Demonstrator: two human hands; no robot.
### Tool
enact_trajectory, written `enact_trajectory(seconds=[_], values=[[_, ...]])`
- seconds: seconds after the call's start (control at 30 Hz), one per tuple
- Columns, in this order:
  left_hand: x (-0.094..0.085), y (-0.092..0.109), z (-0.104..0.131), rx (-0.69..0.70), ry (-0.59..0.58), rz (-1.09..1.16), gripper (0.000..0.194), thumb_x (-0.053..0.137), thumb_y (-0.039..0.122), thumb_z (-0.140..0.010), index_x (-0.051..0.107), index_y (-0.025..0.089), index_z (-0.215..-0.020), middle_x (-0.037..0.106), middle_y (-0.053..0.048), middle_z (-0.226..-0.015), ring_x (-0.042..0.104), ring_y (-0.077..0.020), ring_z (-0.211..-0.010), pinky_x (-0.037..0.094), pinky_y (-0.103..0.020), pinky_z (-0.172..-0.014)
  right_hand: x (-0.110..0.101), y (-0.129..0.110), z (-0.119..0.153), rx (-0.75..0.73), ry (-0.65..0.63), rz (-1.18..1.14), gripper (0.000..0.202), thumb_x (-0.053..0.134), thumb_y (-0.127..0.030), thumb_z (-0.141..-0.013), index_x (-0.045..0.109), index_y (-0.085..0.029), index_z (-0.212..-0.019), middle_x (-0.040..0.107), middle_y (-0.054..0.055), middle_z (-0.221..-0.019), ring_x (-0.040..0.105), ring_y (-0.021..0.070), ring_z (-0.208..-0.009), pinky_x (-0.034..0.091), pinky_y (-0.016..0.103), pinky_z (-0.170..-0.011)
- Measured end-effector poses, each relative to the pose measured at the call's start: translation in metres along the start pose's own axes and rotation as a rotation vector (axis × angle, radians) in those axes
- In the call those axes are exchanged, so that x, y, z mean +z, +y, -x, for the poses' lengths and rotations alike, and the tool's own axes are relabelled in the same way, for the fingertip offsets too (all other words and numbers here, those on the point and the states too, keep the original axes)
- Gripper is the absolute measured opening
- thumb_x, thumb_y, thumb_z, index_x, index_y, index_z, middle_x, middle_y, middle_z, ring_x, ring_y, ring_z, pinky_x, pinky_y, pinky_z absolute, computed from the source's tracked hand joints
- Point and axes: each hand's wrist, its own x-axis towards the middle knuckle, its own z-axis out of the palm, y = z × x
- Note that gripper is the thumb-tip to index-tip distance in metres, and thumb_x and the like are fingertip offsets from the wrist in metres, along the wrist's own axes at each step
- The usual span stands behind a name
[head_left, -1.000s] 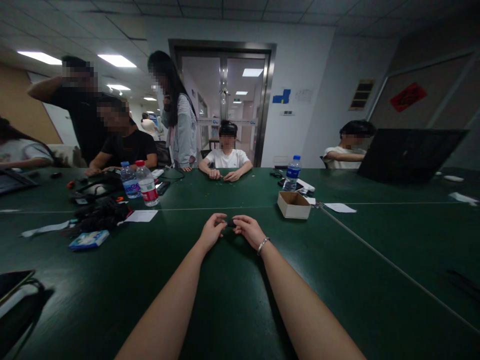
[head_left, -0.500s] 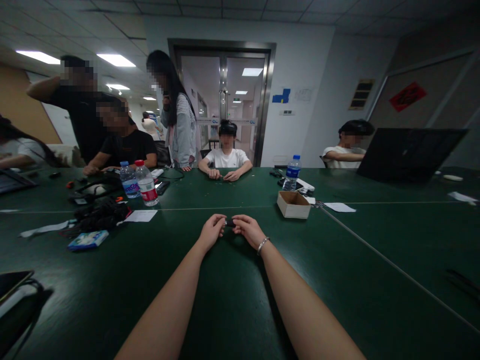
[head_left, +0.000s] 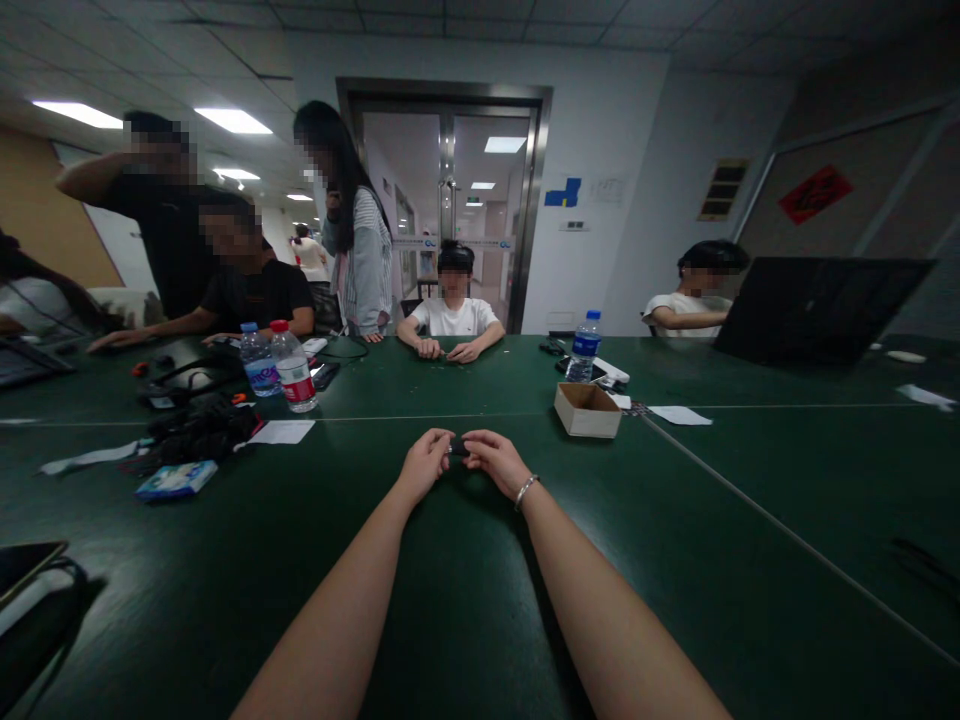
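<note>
My left hand (head_left: 427,464) pinches the silvery left end of a small black object (head_left: 458,449), with thumb and fingers closed. At the object's right end, the fingertips of my right hand (head_left: 495,462) grip it too. It is held just above the green table (head_left: 465,590), in front of me. Fingers cover much of it, and it is too small to tell its kind. A silver bracelet (head_left: 526,491) is on my right wrist.
An open cardboard box (head_left: 587,412) stands ahead to the right, near a water bottle (head_left: 585,347). Two bottles (head_left: 294,368), black straps (head_left: 199,432) and a blue-white packet (head_left: 177,480) lie to the left. Across the table sits a person (head_left: 454,316); a black monitor (head_left: 817,308) is farther right.
My hands and the small black object stay almost still. At the left, a seated person in black has stretched an arm out along the table toward the left.
</note>
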Motion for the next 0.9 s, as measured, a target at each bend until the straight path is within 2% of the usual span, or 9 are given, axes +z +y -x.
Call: enact_trajectory(seconds=[0.1, 0.2, 0.27, 0.43, 0.53, 0.63, 0.73, 0.9], values=[[0.0001, -0.0017, -0.0009, -0.014, 0.016, -0.023, 0.040, 0.038, 0.048, -0.083, 0.057, 0.014, -0.095, 0.043, 0.004, -0.050, 0.038, -0.0065, -0.038, 0.028, -0.015, -0.037, 0.0003, 0.0001, 0.0000, 0.002, 0.003, -0.002, 0.035, 0.080, -0.027, -0.056, 0.064, -0.011, -0.083, 0.062, 0.002, -0.065, 0.059, 0.0105, -0.055, 0.049, 0.017, -0.050], [-0.0006, -0.0028, -0.0015, -0.023, 0.027, -0.015, 0.033, 0.045, 0.042, -0.081, 0.056, 0.017, -0.099, 0.052, 0.001, -0.066, 0.045, -0.0068, -0.045, 0.032, -0.015, -0.038, 0.0005, -0.0002, -0.0002, -0.003, 0.015, -0.012, 0.034, 0.080, -0.026, -0.056, 0.064, -0.012, -0.082, 0.062, 0.002, -0.066, 0.058, 0.0100, -0.055, 0.049, 0.017, -0.050], [-0.0012, -0.0035, -0.0016, -0.013, 0.023, -0.013, 0.030, 0.050, 0.037, -0.078, 0.055, 0.018, -0.101, 0.053, 0.001, -0.072, 0.047, -0.0069, -0.048, 0.033, -0.015, -0.039, 0.0005, -0.0005, -0.0004, -0.002, 0.014, -0.009, 0.033, 0.080, -0.026, -0.056, 0.064, -0.012, -0.082, 0.062, 0.002, -0.066, 0.058, 0.0099, -0.055, 0.049, 0.017, -0.050], [-0.0014, -0.0053, -0.0014, -0.001, 0.013, -0.035, 0.037, 0.040, 0.046, -0.083, 0.058, 0.016, -0.096, 0.045, 0.004, -0.052, 0.040, -0.0073, -0.042, 0.029, -0.016, -0.039, 0.0003, -0.0010, -0.0004, 0.010, -0.001, 0.013, 0.033, 0.079, -0.025, -0.057, 0.064, -0.011, -0.083, 0.062, 0.003, -0.066, 0.059, 0.0106, -0.056, 0.049, 0.017, -0.051], [-0.0016, -0.0055, -0.0012, -0.018, 0.012, -0.017, 0.039, 0.038, 0.047, -0.083, 0.057, 0.017, -0.100, 0.048, 0.002, -0.061, 0.042, -0.0074, -0.044, 0.030, -0.017, -0.038, -0.0003, -0.0005, -0.0004, 0.007, 0.006, 0.001, 0.032, 0.079, -0.025, -0.058, 0.064, -0.011, -0.083, 0.062, 0.003, -0.066, 0.059, 0.0102, -0.055, 0.049, 0.017, -0.051], [-0.0024, -0.0063, -0.0017, -0.019, 0.013, 0.005, 0.031, 0.042, 0.037, -0.081, 0.054, 0.021, -0.105, 0.050, 0.002, -0.071, 0.044, -0.0068, -0.047, 0.032, -0.016, -0.039, -0.0009, -0.0002, -0.0003, 0.005, 0.008, -0.003, 0.031, 0.078, -0.024, -0.059, 0.064, -0.012, -0.084, 0.062, 0.003, -0.066, 0.059, 0.0105, -0.056, 0.049, 0.018, -0.052], [-0.0029, -0.0076, -0.0023, 0.001, 0.014, 0.002, 0.030, 0.045, 0.032, -0.079, 0.053, 0.020, -0.105, 0.049, 0.003, -0.068, 0.043, -0.0066, -0.046, 0.031, -0.016, -0.039, -0.0010, -0.0003, -0.0002, 0.003, 0.000, -0.003, 0.031, 0.079, -0.024, -0.060, 0.064, -0.012, -0.084, 0.061, 0.003, -0.066, 0.059, 0.0107, -0.057, 0.049, 0.018, -0.052], [-0.0021, -0.0073, -0.0017, 0.039, 0.015, -0.054, 0.038, 0.039, 0.047, -0.084, 0.058, 0.017, -0.097, 0.044, 0.004, -0.052, 0.039, -0.0076, -0.042, 0.029, -0.017, -0.041, -0.0004, -0.0002, -0.0001, 0.003, -0.012, -0.005, 0.032, 0.079, -0.025, -0.059, 0.064, -0.011, -0.083, 0.062, 0.004, -0.068, 0.059, 0.0104, -0.056, 0.049, 0.018, -0.052]])
